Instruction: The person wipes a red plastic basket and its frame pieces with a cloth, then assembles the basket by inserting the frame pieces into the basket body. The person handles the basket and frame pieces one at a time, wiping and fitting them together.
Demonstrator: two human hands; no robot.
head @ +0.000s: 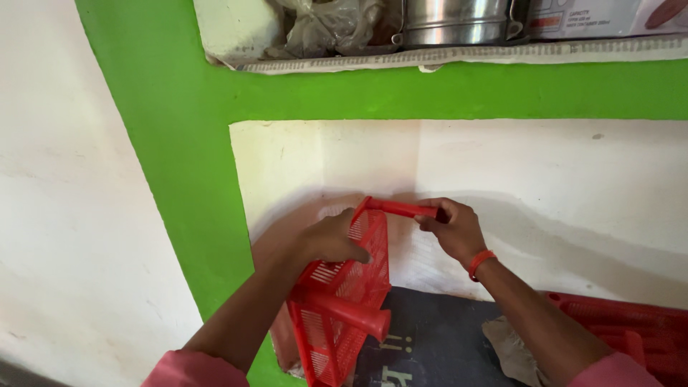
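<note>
Red lattice rack [344,301]: lower end cut by bottom edge; part of mesh hidden under left hand [331,240]. Right hand [453,228]: fingertips hidden behind rack's red tube [401,208]. Second red rack [631,333], right of first: cut by right and bottom edges. Steel pot [455,18], plastic bag [333,25], carton [602,16] on shelf above rack: tops cut by top edge. Both forearms cut at bottom edge.
</note>
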